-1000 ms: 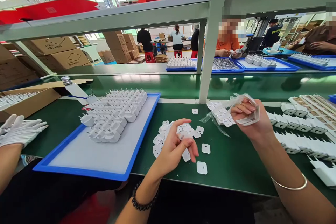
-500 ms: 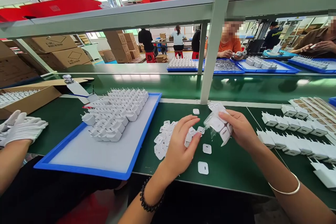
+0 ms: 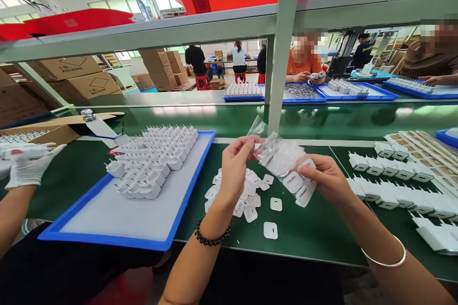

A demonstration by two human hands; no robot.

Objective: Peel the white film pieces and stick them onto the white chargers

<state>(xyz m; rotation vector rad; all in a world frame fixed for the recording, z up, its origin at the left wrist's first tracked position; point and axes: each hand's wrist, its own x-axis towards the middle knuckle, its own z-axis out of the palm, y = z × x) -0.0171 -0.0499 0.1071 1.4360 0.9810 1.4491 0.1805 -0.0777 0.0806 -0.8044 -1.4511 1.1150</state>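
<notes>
Between my hands hangs a clear plastic bag (image 3: pixel 277 155) with white square plates in it, some printed with dark lettering. My left hand (image 3: pixel 236 164) pinches the bag's upper left end. Around its lower right part, my right hand (image 3: pixel 324 178) is closed, thumb pressed on the plates. Below and behind my left wrist lies a pile of loose white plates (image 3: pixel 250 195), partly hidden by that arm. Two single plates, one nearer the back (image 3: pixel 275 204) and one near the table edge (image 3: pixel 270 230), lie on the green table to the right of the pile.
A blue-rimmed tray (image 3: pixel 186 200) holding rows of white plug adapters (image 3: pixel 153 162) stands left. More adapters (image 3: pixel 393 190) line the right side. A co-worker's gloved hand (image 3: pixel 26 167) is at far left. A metal post (image 3: pixel 281 57) rises behind my hands.
My left hand has gone from open fingers beside the bag to pinching its end, moving slightly left. The bag is now stretched out between both hands. The view has shifted a little.
</notes>
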